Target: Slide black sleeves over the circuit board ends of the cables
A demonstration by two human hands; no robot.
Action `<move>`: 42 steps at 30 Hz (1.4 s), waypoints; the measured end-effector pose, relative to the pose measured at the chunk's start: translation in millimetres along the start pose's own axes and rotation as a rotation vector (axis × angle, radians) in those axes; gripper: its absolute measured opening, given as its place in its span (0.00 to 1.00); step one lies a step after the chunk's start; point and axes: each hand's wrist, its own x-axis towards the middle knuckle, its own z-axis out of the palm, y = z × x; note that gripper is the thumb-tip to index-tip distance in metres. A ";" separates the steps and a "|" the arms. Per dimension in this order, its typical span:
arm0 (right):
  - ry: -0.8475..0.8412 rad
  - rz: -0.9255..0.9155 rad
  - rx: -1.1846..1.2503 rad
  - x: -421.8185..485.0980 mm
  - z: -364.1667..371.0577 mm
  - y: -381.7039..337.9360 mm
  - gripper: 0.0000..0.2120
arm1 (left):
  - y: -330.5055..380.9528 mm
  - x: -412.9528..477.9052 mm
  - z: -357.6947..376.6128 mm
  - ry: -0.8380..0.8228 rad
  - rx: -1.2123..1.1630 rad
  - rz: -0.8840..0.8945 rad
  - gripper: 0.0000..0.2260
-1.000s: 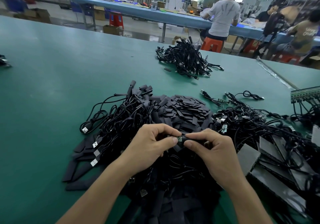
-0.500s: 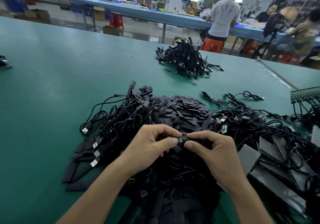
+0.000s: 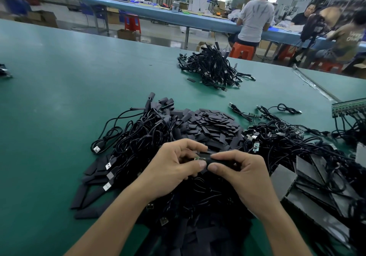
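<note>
My left hand (image 3: 174, 168) pinches a small green circuit board (image 3: 197, 158) at the end of a black cable. My right hand (image 3: 243, 174) pinches a black sleeve (image 3: 206, 156) whose mouth sits over the board's right end; only a sliver of green shows. Both hands hover above a big heap of loose black sleeves (image 3: 208, 123) and tangled black USB cables (image 3: 138, 137) on the green table (image 3: 59, 101). Another bare circuit board (image 3: 255, 146) lies in the cable tangle to the right.
A separate pile of cables (image 3: 213, 67) lies farther back on the table. Grey foil bags (image 3: 316, 196) lie at the right, with a green connector strip (image 3: 348, 107) beyond them. People sit on orange stools at a blue bench behind the table.
The sleeve has slid further left over the circuit board, so less green shows between my fingertips. Both hands stayed almost in place.
</note>
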 end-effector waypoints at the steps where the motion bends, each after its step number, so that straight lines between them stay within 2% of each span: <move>1: -0.009 -0.004 0.010 -0.3 0.3 -0.2 0.12 | 0.0 0.1 0.1 -0.003 -0.013 -0.002 0.10; 10: -0.028 -0.059 0.089 -1.6 6.3 -4.1 0.09 | 3.9 -1.5 1.7 -0.052 -0.061 -0.025 0.04; 12: 0.001 -0.070 0.082 -1.7 6.6 -3.3 0.09 | 5.8 -3.0 3.8 0.011 -0.022 -0.001 0.04; 15: 0.073 -0.082 0.064 -1.6 6.9 -1.8 0.08 | 7.6 -4.4 3.6 0.170 0.182 0.072 0.05; 20: 0.130 -0.080 0.045 -1.4 5.8 -0.5 0.08 | 7.1 -5.0 3.2 0.230 0.334 0.121 0.04; 27: 0.089 -0.056 0.028 -1.3 1.9 2.0 0.14 | 5.5 -2.0 -0.8 0.216 0.284 0.096 0.06; 36: 0.141 -0.102 -0.020 -0.7 1.2 6.1 0.13 | 4.9 -0.6 -1.3 0.193 0.176 0.066 0.08; 42: 0.099 -0.164 -0.089 0.0 1.6 8.0 0.12 | 5.3 -1.2 -1.1 0.173 0.156 0.078 0.08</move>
